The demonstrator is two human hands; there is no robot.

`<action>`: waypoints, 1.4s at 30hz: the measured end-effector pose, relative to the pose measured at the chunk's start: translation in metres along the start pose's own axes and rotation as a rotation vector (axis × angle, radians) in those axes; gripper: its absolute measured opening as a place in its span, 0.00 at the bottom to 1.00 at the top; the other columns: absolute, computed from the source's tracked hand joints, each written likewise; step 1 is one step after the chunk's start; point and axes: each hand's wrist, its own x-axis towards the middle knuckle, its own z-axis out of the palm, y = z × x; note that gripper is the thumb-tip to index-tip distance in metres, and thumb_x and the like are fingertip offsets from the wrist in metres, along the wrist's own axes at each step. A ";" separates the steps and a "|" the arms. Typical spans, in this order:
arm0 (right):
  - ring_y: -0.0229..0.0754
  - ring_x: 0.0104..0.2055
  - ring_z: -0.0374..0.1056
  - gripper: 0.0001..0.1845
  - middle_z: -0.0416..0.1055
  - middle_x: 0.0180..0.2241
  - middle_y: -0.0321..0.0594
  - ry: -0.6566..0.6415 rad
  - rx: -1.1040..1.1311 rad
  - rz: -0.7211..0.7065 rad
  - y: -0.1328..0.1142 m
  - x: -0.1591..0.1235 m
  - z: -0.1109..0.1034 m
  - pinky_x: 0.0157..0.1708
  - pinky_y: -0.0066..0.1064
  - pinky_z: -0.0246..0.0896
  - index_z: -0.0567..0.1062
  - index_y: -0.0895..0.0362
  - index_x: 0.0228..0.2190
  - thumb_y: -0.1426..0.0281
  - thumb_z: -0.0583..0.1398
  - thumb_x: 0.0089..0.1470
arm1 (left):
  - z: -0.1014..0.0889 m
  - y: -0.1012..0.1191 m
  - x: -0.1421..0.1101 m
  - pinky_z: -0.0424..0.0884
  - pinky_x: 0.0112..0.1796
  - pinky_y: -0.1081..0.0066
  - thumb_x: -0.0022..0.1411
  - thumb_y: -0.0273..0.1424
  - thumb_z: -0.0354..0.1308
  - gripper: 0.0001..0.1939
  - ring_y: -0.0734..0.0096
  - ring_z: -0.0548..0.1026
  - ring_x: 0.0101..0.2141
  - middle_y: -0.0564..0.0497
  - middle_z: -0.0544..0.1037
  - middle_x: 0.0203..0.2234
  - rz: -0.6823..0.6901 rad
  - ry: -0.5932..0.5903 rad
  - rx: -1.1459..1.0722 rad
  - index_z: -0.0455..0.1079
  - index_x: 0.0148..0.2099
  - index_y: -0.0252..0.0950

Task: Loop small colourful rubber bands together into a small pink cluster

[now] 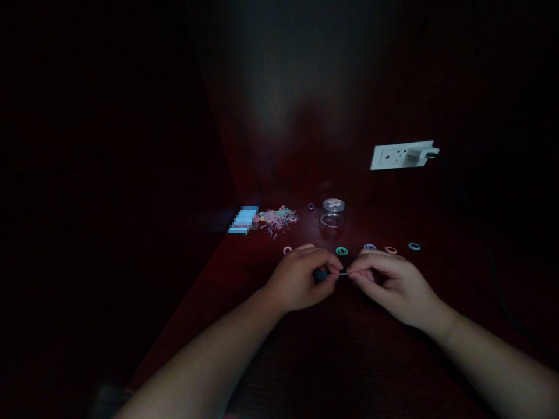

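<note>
My left hand [301,276] and my right hand [391,282] are close together above the dark red table [323,349]. Thumb and forefinger of each pinch one end of a thin pale elastic band [343,273], drawn straight across the small gap between them. Under the left palm shows a dark teal thing [321,275], mostly hidden. Just beyond my hands lie small coloured loops in a row: a pink ring [287,250], green rings [341,251], purple-blue rings [370,247], an orange ring [391,250] and a blue ring [414,247].
A heap of mixed small coloured bands [279,218] lies at the back left, beside a lit phone [243,220]. Right of it are a small ring [311,206] and a clear lidded jar [332,214]. On the back wall, a white socket plate [402,156] holds a plug.
</note>
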 end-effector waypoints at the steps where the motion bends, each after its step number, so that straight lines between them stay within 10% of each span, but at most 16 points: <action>1: 0.36 0.24 0.60 0.07 0.65 0.23 0.35 0.001 0.004 0.008 0.000 0.000 0.000 0.25 0.28 0.58 0.76 0.57 0.30 0.72 0.59 0.59 | 0.000 0.000 0.000 0.70 0.39 0.69 0.59 0.24 0.59 0.07 0.72 0.74 0.33 0.54 0.79 0.32 0.006 -0.002 0.002 0.72 0.40 0.38; 42: 0.35 0.24 0.61 0.06 0.64 0.24 0.34 0.018 -0.088 -0.052 -0.001 0.004 0.000 0.25 0.28 0.58 0.75 0.57 0.30 0.73 0.59 0.60 | 0.001 0.001 0.000 0.66 0.39 0.68 0.60 0.28 0.61 0.02 0.71 0.73 0.31 0.53 0.78 0.28 -0.042 0.031 -0.019 0.72 0.34 0.36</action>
